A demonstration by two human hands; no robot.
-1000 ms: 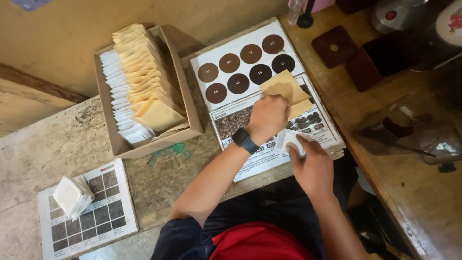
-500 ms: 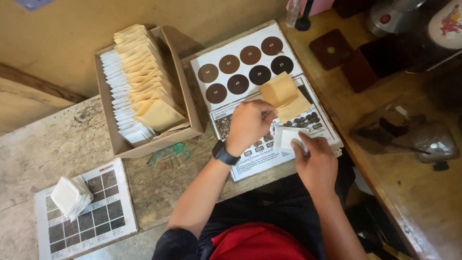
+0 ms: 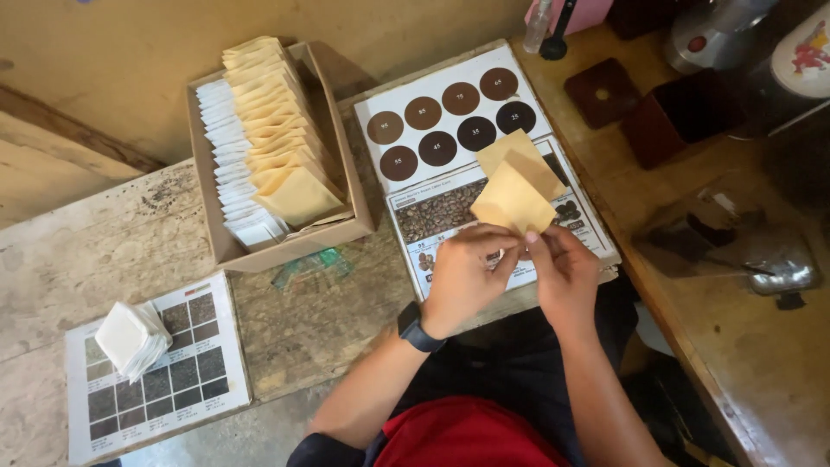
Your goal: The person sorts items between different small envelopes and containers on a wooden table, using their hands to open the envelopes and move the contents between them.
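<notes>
Head view: tan envelope (image 3: 512, 201) pinched above both hands' (image 3: 517, 272) grip (tilted).

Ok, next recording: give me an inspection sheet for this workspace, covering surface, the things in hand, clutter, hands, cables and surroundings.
Surface: worn, stained wooden bench, with a darker wooden table to the right.
Things in hand: small tan paper envelope, held by both hands over a white chart card with brown circles; a second tan envelope lies behind it.
Clutter: brown cardboard box filled with upright tan and white envelopes; stack of white paper squares on a grey-swatch chart card.
Hands: left hand and right hand both pinch the envelope's lower edge; black wristwatch on the left wrist.
Cables: nothing seen.
Surroundings: tan wall; dark red containers at upper right.
</notes>
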